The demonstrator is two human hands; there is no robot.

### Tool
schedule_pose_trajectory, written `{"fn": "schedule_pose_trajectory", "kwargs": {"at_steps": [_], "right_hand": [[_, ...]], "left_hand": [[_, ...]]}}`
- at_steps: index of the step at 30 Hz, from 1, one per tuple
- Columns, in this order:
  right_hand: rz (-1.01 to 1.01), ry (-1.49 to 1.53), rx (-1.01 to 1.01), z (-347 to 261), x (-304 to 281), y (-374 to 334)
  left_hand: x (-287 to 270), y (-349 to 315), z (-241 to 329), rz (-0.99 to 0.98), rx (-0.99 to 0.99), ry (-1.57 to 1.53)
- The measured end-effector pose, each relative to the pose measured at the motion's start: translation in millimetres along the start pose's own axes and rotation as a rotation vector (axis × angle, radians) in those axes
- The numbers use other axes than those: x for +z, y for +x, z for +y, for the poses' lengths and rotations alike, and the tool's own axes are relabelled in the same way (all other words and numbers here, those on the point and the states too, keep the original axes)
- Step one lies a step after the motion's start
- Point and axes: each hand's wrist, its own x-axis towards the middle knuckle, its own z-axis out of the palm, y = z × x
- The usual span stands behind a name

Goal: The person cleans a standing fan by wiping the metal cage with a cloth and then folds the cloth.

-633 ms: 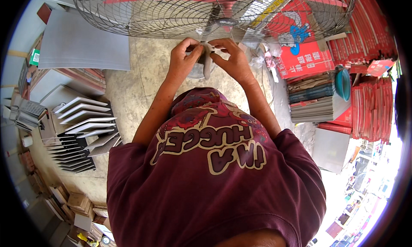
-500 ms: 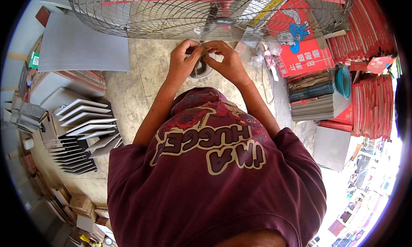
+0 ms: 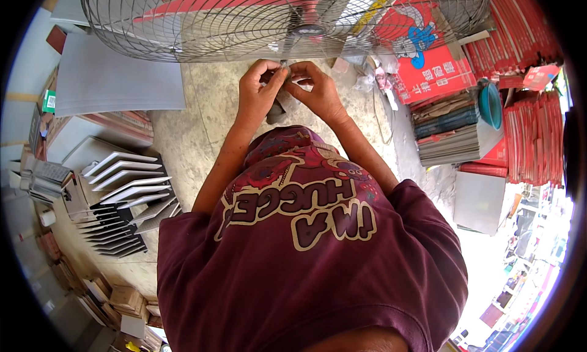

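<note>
My left hand [image 3: 263, 86] and my right hand [image 3: 317, 90] meet just below the front of a large wire-caged fan [image 3: 309, 31]. Both are closed, thumbs and forefingers pinched together at one spot. Between the fingertips is a small dark thing, mostly covered by the fingers. Below them shows a limp, dark grey-brown piece [image 3: 277, 112] that looks like cloth; whether it joins what I pinch, I cannot tell. The fan has red blades and a dark stand behind my hands.
Grey boards [image 3: 119, 71] lie at the far left, above a rack of upright panels [image 3: 131, 187]. On the right stand red cartons [image 3: 434, 77], stacked grey sheets [image 3: 449, 145] and a teal bowl [image 3: 490, 106]. Plastic bags [image 3: 365, 83] lie near the fan.
My hands stay pinched together, with a slight shift of the fingers. The dark limp piece hangs a little lower and further left. The whole view has tilted slightly.
</note>
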Motion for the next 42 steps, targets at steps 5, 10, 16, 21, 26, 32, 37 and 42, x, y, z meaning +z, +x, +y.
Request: {"fn": "schedule_pose_trajectory", "kwargs": {"at_steps": [5, 10, 16, 21, 26, 32, 37, 42], "right_hand": [[0.109, 0.114, 0.071, 13, 7, 1], [0.394, 0.347, 0.259, 35, -10, 17], [0.575, 0.626, 0.295, 21, -16, 53], [0.529, 0.745, 0.115, 11, 16, 64], [0.486, 0.694, 0.258, 33, 28, 69], [0.555, 0.73, 0.364, 35, -4, 62], [0.542, 0.748, 0.172, -4, -2, 67], [0.451, 0.713, 0.236, 24, 8, 68]], "left_hand": [[3, 1, -8, 0.009, 0.025, 0.037], [5, -7, -13, -0.007, -0.045, 0.027], [-3, -20, -27, -0.011, -0.12, 0.001], [-10, -23, -29, 0.004, -0.147, 0.038], [-14, -28, -33, -0.003, -0.162, 0.054], [-11, -31, -35, 0.005, -0.182, 0.001], [-10, -31, -40, -0.02, -0.176, 0.021], [-9, -31, -37, -0.035, -0.172, 0.046]]}}
